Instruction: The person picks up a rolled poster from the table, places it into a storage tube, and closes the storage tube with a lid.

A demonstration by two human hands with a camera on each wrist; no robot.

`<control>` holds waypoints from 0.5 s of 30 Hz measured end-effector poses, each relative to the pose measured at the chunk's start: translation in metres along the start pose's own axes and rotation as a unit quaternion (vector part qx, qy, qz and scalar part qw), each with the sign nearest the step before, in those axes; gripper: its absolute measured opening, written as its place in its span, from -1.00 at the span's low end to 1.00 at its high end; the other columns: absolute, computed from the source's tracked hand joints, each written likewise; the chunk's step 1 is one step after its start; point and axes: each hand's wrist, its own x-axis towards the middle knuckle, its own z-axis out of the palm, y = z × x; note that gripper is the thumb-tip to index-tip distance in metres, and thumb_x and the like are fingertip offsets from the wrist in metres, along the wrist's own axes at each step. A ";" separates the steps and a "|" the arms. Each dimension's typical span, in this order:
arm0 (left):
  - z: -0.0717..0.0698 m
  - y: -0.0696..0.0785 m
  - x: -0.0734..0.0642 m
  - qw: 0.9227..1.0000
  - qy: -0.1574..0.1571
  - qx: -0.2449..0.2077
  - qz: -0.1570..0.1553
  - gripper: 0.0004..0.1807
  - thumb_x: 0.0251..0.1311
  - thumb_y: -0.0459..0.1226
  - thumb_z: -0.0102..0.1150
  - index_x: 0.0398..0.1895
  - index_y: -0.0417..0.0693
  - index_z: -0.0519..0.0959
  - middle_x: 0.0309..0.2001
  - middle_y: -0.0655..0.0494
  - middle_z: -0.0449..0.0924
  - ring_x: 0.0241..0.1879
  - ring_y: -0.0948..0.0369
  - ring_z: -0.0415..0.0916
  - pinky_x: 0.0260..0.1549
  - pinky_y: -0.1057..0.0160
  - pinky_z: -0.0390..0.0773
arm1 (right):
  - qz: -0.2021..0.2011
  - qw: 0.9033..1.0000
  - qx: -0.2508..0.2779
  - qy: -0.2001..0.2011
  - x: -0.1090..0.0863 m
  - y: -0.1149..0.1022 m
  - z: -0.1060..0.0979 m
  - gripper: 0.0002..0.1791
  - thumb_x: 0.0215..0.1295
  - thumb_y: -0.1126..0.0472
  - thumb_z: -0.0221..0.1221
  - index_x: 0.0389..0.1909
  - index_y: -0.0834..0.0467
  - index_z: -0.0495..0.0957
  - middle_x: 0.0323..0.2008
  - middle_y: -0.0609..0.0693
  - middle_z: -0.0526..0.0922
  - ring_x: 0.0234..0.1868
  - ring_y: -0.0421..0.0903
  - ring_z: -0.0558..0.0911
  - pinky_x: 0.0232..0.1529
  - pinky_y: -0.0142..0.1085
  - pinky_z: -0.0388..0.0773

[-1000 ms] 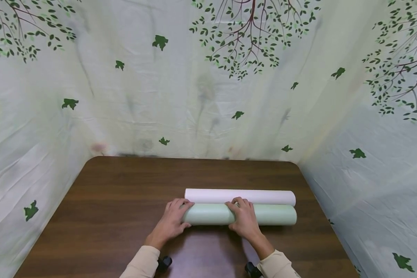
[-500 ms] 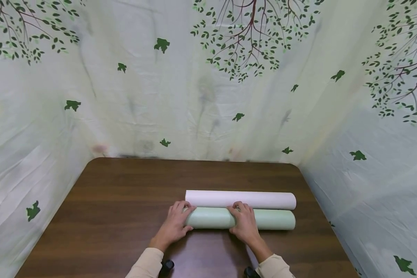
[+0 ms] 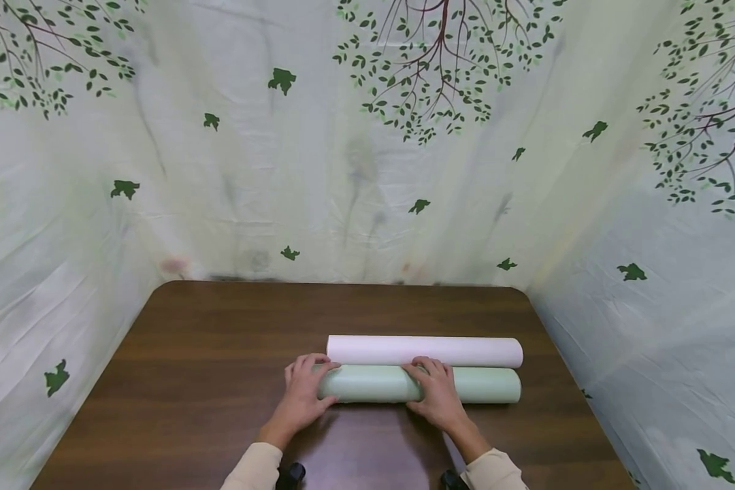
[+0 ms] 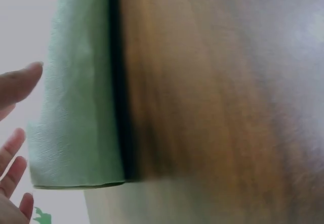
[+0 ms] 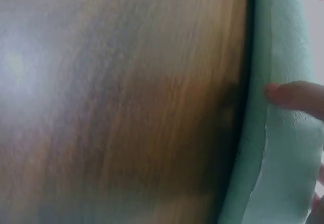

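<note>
A pale green roll of textured sheet material point(image 3: 373, 384) lies crosswise on the wooden table point(image 3: 233, 327). Its loose edge shows as a line in the right wrist view. At its left end is my left hand point(image 3: 303, 391), fingers spread; in the left wrist view its thumb point(image 4: 23, 85) is level with the roll's upper edge and the fingertips stand apart. My right hand point(image 3: 437, 395) holds the roll near its middle, with the thumb point(image 5: 288, 96) on the near side and the fingers over the top. A white roll point(image 3: 422, 350) lies parallel just behind.
A whitish cloth point(image 3: 343, 170) printed with leaves and branches hangs behind the table and at both sides. The table's rounded far corners show at the back. A pale reflection lies on the wood between my forearms.
The green roll has come slightly toward me, opening a little more space from the white roll. My left hand has shifted slightly left and its fingers have loosened. The right hand stays near the middle.
</note>
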 end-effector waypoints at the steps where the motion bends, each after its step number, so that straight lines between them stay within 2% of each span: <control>1: -0.003 0.001 0.001 1.000 0.005 -0.007 -0.001 -0.44 -0.26 -0.28 0.58 -0.06 -0.06 0.62 -0.02 -0.03 0.44 0.03 -0.09 0.29 -0.05 -0.16 0.13 | -0.002 1.000 0.011 0.000 0.001 0.001 -0.002 -0.23 -0.45 0.17 0.61 0.01 0.05 0.62 -0.04 0.00 0.53 0.02 0.08 0.46 -0.02 0.02 0.26; 4: -0.012 0.002 0.005 1.000 0.010 -0.011 0.000 -0.46 -0.21 -0.25 0.56 -0.04 -0.08 0.62 -0.02 -0.02 0.46 0.04 -0.09 0.31 -0.06 -0.18 0.14 | -0.012 0.999 0.033 -0.003 0.003 0.004 -0.009 -0.28 -0.33 0.14 0.58 0.03 0.05 0.61 0.02 0.04 0.52 0.07 0.11 0.46 -0.02 0.05 0.26; 8: -0.021 -0.001 0.010 1.000 -0.007 0.012 0.004 -0.46 -0.13 -0.18 0.52 0.00 -0.10 0.60 0.04 -0.02 0.51 0.13 -0.08 0.33 0.02 -0.22 0.11 | -0.018 0.998 0.061 -0.016 0.006 0.009 -0.022 -0.37 -0.13 0.09 0.51 0.07 0.06 0.59 0.10 0.11 0.50 0.14 0.16 0.42 0.02 0.15 0.24; 12: -0.032 -0.004 0.017 0.999 -0.024 0.031 0.014 -0.44 -0.11 -0.14 0.50 0.01 -0.12 0.59 0.10 -0.07 0.52 0.22 -0.13 0.31 0.11 -0.31 0.01 | -0.014 0.997 0.069 -0.036 0.013 0.017 -0.039 -0.37 -0.01 0.09 0.44 0.14 0.12 0.55 0.19 0.21 0.44 0.21 0.24 0.36 0.04 0.25 0.19; 15: -0.041 -0.004 0.023 0.998 -0.032 0.043 0.015 -0.44 -0.08 -0.10 0.47 0.02 -0.11 0.58 0.12 -0.09 0.52 0.25 -0.15 0.29 0.14 -0.36 -0.03 | 0.003 0.997 0.053 -0.057 0.020 0.024 -0.052 -0.35 0.05 0.07 0.40 0.19 0.15 0.50 0.26 0.26 0.37 0.28 0.29 0.28 0.06 0.29 0.15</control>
